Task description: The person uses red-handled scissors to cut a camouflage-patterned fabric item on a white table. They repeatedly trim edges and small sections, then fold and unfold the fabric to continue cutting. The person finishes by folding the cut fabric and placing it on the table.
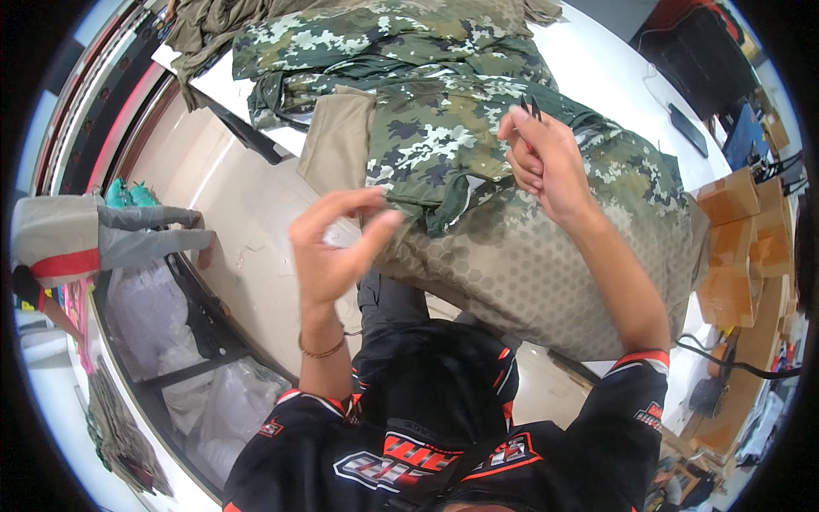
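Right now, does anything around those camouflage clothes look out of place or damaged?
Nothing looks spilled or plainly damaged. One untidy spot: at the far left, brown cloth lies bunched and droops over the edge of the white table, beyond the camouflage garments.

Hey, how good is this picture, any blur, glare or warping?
Head view: left hand smeared, likely by motion, while the right hand looks sharper; head view: white table very bright, floor showing a soft sheen; head view: fisheye bending toward the rim, black corners, and the person at far left appearing tipped sideways.
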{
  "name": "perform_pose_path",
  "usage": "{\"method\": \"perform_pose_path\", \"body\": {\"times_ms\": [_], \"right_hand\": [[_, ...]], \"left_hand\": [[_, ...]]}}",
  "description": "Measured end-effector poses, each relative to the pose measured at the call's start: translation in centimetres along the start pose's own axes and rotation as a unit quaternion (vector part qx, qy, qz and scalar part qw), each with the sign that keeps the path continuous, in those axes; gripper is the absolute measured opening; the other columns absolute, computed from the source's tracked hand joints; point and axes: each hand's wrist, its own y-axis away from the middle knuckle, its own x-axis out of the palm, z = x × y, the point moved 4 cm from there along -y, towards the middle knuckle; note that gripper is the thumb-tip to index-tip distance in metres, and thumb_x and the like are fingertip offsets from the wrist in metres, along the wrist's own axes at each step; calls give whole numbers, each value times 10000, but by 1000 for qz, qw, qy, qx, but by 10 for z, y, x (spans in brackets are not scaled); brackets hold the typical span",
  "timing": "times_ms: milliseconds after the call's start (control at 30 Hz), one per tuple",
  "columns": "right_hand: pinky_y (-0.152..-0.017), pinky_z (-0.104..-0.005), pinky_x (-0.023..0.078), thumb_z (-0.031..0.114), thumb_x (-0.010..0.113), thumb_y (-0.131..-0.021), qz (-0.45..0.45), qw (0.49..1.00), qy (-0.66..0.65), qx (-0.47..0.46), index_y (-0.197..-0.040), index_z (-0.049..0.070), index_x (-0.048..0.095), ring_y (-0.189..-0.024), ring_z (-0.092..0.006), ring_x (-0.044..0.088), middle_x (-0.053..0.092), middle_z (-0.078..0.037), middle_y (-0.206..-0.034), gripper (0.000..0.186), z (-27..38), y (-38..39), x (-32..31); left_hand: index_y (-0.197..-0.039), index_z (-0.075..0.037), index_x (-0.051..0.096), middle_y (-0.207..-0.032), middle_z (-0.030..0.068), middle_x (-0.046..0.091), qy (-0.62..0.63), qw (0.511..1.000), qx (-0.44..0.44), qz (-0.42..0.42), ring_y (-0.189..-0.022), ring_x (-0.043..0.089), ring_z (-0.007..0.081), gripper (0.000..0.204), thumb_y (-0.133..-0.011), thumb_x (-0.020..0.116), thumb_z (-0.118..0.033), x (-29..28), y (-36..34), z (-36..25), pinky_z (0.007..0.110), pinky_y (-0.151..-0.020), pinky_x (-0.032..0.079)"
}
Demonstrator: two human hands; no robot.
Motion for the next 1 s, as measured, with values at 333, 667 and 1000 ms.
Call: {"method": "perform_pose_path", "body": {"times_ms": [333, 667, 1000], "right_hand": [[-509, -289, 297, 181, 729, -847, 48, 923, 371, -94, -972, 32, 691, -525, -79, 347, 382, 2, -550, 198, -12, -3, 1], [-531, -253, 320, 167, 684, -933, -56, 968, 225, -96, -986, 43, 662, -583, -38, 395, 479, 80, -653, 137, -34, -14, -8], [-529, -211, 300, 150, 704, -934, -81, 994, 80, -1, -971, 76, 661, -603, 9, 395, 505, 110, -690, 93, -36, -13, -17]], "left_hand": [[-895, -20, 778, -797, 39, 741, 19, 994, -77, 72, -693, 647, 87, 209, -765, 881, -146, 26, -28, -10, 248, -645, 494], [-891, -20, 772, -842, 57, 709, -114, 989, 6, 98, -749, 637, 145, 158, -769, 857, -73, 27, -6, 5, 276, -684, 496], [-1056, -22, 698, -933, 39, 748, -100, 969, -132, -184, -761, 656, 123, 186, -876, 746, -27, -132, 7, 94, 249, -728, 516]]}}
